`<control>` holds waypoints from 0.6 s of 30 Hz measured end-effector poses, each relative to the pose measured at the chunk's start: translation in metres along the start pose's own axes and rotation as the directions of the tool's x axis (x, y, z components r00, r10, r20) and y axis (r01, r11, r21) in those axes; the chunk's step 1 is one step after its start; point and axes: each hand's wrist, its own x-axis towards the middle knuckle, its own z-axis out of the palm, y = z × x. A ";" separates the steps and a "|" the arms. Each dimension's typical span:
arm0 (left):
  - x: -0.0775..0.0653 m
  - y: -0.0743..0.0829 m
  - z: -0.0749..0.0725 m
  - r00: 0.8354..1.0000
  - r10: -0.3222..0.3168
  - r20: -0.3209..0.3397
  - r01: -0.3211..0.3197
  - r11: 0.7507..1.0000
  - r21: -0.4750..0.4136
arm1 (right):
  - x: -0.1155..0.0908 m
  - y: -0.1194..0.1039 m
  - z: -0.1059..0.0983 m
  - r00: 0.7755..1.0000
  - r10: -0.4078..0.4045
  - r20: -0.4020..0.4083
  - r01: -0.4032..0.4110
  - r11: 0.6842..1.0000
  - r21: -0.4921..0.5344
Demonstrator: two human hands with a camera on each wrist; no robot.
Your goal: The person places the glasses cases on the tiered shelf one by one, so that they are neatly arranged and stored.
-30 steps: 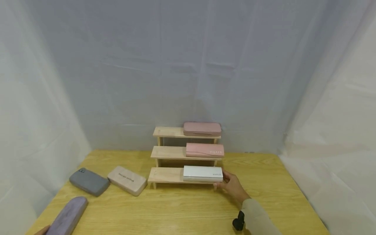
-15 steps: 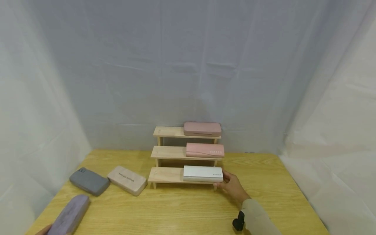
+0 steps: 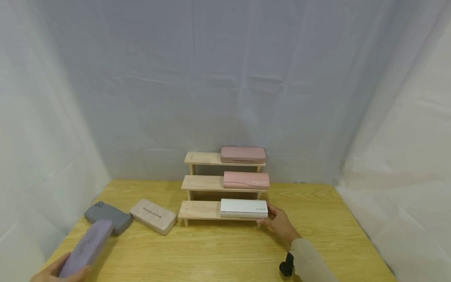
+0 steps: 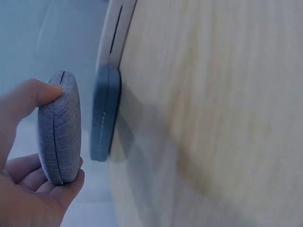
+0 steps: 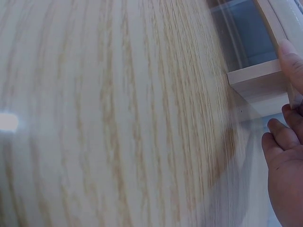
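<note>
In the head view my left hand [image 3: 58,273] holds a purple eyeglass case [image 3: 88,246] at the lower left. Thumb and fingers pinch it across its sides in the left wrist view, where the case [image 4: 60,132] looks greyish and stands clear of the table. Its far end overlaps a blue-grey case [image 3: 118,220] in the head view. My right hand [image 3: 280,225] grips the right end of the lowest step of a wooden stand [image 3: 199,210], beside a white eyeglass case [image 3: 243,207]. The right wrist view has the thumb [image 5: 291,59] on the step's edge, fingers curled past its end.
A pink case [image 3: 246,179] lies on the middle step and a dusty-pink case [image 3: 242,154] on the top step, both toward the right. A beige case [image 3: 153,216] lies on the wooden table [image 3: 211,250], left of the stand. Pale curtains [image 3: 225,78] enclose the table.
My left hand has lifted the purple case and moved it forward and slightly right, coming further into the head view. My right hand stays in place at the stand.
</note>
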 end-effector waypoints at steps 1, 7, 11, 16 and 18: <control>-0.005 0.008 -0.003 1.000 0.019 0.005 -0.019 1.000 -0.013 | 0.000 0.000 0.000 1.000 0.002 0.000 -0.002 1.000 0.004; -0.022 0.047 0.000 0.963 0.174 -0.208 -0.179 0.984 -0.005 | 0.000 0.000 0.000 1.000 0.009 0.002 -0.009 1.000 0.014; -0.032 0.069 0.001 0.911 0.332 -0.246 -0.332 0.942 0.042 | 0.001 0.001 0.000 1.000 0.008 -0.005 -0.008 1.000 0.006; -0.037 0.097 0.004 0.867 0.450 -0.214 -0.452 0.891 0.042 | 0.002 0.002 0.000 1.000 0.005 -0.006 -0.005 1.000 0.010; -0.038 0.110 0.006 0.861 0.474 -0.186 -0.475 0.879 0.041 | 0.001 0.002 0.000 1.000 0.005 -0.008 -0.005 1.000 0.005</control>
